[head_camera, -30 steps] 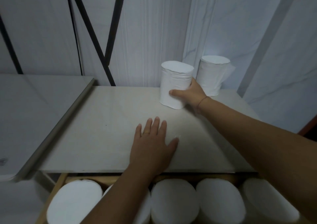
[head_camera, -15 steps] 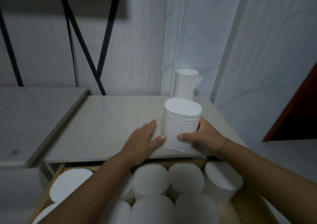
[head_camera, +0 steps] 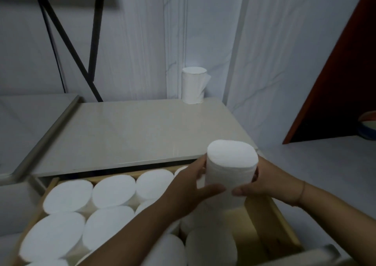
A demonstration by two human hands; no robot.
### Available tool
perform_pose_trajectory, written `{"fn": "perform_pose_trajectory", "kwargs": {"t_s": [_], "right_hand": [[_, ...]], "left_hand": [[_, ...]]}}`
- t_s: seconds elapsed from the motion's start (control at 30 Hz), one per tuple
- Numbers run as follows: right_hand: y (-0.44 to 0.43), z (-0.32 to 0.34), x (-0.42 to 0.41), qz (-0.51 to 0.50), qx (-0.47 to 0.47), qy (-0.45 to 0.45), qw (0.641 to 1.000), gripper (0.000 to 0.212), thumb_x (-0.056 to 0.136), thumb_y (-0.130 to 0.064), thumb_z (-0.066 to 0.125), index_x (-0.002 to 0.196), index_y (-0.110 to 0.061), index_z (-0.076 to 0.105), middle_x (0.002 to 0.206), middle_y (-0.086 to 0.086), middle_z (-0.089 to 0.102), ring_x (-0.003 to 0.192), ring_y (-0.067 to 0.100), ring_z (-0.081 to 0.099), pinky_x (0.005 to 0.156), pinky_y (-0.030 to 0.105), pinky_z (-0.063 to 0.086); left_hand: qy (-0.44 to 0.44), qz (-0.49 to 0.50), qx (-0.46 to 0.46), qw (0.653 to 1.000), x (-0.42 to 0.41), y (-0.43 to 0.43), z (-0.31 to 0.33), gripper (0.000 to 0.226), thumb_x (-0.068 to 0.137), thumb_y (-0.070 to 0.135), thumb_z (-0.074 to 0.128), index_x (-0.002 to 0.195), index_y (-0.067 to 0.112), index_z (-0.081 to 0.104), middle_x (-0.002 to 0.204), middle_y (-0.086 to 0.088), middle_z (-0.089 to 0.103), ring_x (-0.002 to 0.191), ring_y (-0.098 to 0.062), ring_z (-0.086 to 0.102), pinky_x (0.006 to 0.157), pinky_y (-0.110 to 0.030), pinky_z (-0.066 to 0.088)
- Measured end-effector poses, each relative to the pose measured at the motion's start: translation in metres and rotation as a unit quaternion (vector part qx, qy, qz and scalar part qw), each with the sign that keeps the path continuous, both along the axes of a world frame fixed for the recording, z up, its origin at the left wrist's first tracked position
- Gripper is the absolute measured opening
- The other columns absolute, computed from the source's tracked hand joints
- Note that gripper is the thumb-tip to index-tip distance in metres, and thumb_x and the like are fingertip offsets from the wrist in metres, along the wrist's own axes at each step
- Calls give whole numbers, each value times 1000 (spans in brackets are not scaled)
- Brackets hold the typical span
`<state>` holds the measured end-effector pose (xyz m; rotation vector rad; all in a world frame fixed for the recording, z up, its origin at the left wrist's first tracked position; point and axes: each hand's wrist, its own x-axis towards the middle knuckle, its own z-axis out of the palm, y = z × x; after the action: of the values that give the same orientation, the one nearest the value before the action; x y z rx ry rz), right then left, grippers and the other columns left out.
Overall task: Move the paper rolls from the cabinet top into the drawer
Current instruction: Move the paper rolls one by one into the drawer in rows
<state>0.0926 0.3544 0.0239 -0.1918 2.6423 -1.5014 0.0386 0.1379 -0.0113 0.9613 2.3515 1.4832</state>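
Head view: left hand point(head_camera: 189, 186), right hand point(head_camera: 264, 182) fingers point(head_camera: 240, 191) curl round roll point(head_camera: 230, 170) over drawer point(head_camera: 270, 223); packed rolls point(head_camera: 114, 190) beneath, lone roll point(head_camera: 193, 86) behind.

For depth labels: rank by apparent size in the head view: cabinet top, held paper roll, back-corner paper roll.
1. cabinet top
2. held paper roll
3. back-corner paper roll; farther off, so the two rolls may truly match.

Your beige surface point(head_camera: 132, 131) spans the middle of the frame. One upright paper roll point(head_camera: 193, 85) stands on its upper right corner, close to the wall. Below its front edge, your open wooden drawer point(head_camera: 264, 225) holds white rolls point(head_camera: 113, 190) standing on end, packed close together.
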Motion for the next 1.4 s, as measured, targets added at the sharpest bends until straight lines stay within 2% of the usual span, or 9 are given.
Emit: {"fn": "perform_pose_trajectory", "kwargs": {"t_s": [0.17, 0.4, 0.6, 0.77, 0.83, 1.07, 1.2, 1.3, 1.4], "right_hand": [[18, 1, 21, 3, -2, -7, 1000, 85, 63, -30, 85, 133, -39, 38, 119, -25, 57, 113, -1, 54, 82, 14, 50], [34, 3, 27, 11, -1, -39, 999, 81, 65, -24, 83, 130, -41, 37, 115, -30, 58, 109, -6, 54, 79, 8, 48], [43, 14, 31, 78, -9, -84, 993, 81, 63, -34, 84, 126, -54, 37, 124, -23, 56, 116, 0, 53, 87, 13, 48], [42, -10, 26, 65, 39, -83, 994, 82, 61, -37, 83, 121, -65, 33, 121, -32, 52, 116, -6, 48, 89, 10, 45], [38, -22, 21, 51, 65, -64, 995, 85, 60, -39, 84, 121, -66, 30, 121, -35, 49, 118, -8, 45, 89, 7, 44], [37, -36, 14, 28, 107, 0, 994, 92, 56, -47, 84, 126, -61, 26, 123, -40, 43, 120, -10, 41, 88, 5, 43], [40, -36, 17, 25, 115, 13, 993, 93, 55, -47, 84, 128, -54, 27, 129, -32, 38, 123, -4, 38, 95, 12, 43], [39, -41, 20, 26, 171, 23, 985, 88, 56, -50, 82, 127, -47, 30, 130, -22, 38, 121, 5, 40, 96, 22, 48], [35, -48, 21, 22, 217, 38, 975, 83, 58, -47, 82, 123, -47, 31, 126, -24, 41, 117, 4, 43, 91, 15, 46]], "left_hand": [[1, -26, 10, 1000, 16, 18, 9, 66, 74, 47, 73, 129, 47, 36, 115, 33, 51, 101, 16, 51, 79, -1, 41], [-3, -42, 24, 999, 21, 33, 9, 71, 74, 44, 73, 135, 37, 38, 132, 13, 55, 113, -4, 53, 87, -15, 47], [1, -53, 5, 999, 23, 36, 0, 73, 68, 50, 76, 131, 37, 42, 111, 26, 56, 93, 15, 54, 71, -4, 46], [25, -44, -39, 998, 19, 36, -22, 83, 68, 46, 78, 139, 32, 37, 127, 12, 57, 101, 5, 52, 85, -14, 48], [37, -28, -54, 997, 17, 34, -29, 82, 67, 45, 79, 137, 32, 38, 126, 11, 57, 100, 3, 49, 81, -8, 42], [99, -8, -74, 992, 11, 30, -35, 76, 68, 49, 77, 133, 27, 45, 123, 7, 58, 99, -1, 47, 83, -14, 39], [109, -21, -65, 992, 12, 28, -35, 72, 70, 44, 78, 133, 26, 47, 117, 6, 61, 91, 3, 44, 74, -1, 31], [128, -30, -64, 989, 14, 29, -36, 70, 70, 40, 79, 131, 25, 49, 118, 4, 62, 95, 7, 43, 79, 3, 28], [146, -20, -83, 986, 15, 30, -39, 70, 68, 40, 79, 130, 23, 50, 124, 1, 61, 105, -1, 47, 89, -6, 28]]}}
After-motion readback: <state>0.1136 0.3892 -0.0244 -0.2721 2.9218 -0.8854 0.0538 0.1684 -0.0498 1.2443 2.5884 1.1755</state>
